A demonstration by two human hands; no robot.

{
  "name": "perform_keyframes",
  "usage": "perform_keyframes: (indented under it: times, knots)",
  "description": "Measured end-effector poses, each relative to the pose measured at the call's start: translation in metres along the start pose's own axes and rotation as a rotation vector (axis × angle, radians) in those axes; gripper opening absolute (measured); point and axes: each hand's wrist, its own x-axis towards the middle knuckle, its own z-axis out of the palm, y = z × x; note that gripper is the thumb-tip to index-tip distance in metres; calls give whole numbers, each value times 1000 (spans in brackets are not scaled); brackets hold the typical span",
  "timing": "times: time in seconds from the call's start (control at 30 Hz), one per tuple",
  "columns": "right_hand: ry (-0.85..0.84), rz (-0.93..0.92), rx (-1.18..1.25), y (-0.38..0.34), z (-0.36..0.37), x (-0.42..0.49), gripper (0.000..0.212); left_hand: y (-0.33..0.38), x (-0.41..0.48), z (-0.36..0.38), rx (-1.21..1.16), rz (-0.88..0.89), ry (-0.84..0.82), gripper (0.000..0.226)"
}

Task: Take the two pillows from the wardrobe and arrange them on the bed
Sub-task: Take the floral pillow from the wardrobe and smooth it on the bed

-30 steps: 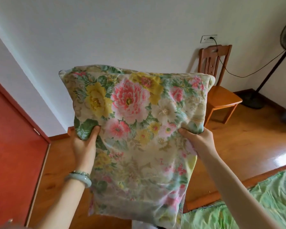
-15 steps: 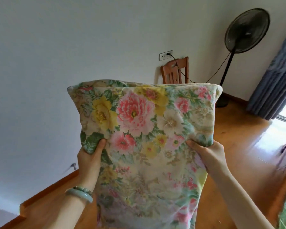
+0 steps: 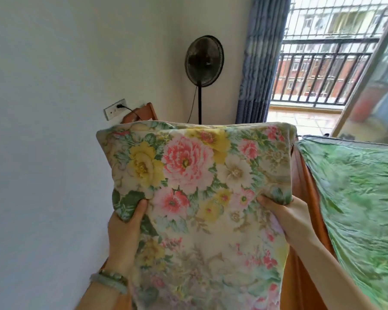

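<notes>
Head view: floral pillow [image 3: 199, 198] upright, left hand [image 3: 123, 233], right hand [image 3: 287, 218] pinching its sides, unchanged; bed [image 3: 356, 198] now alongside, right. Placement judged imminent.

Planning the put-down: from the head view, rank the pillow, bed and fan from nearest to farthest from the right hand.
1. Pillow, gripped by the right hand.
2. Bed, just to its right.
3. Fan, standing in the far corner.
</notes>
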Motion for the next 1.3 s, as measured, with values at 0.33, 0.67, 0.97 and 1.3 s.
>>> perform_keyframes:
  times: [0.33, 0.67, 0.97, 1.3]
  knots:
    - [349, -10, -1, 4, -14, 116, 31, 3, 161, 161, -17, 57, -377, 59]
    - [444, 11, -15, 2, -71, 317, 31, -4, 272, 363, -8, 40, -372, 82]
    - [478, 5, -77, -15, -106, 510, 22, 7, 377, 536, -57, -5, -385, 65]
    - [643, 26, -101, -11, -136, 732, 25, 9, 532, 751, -140, -42, -560, 31]
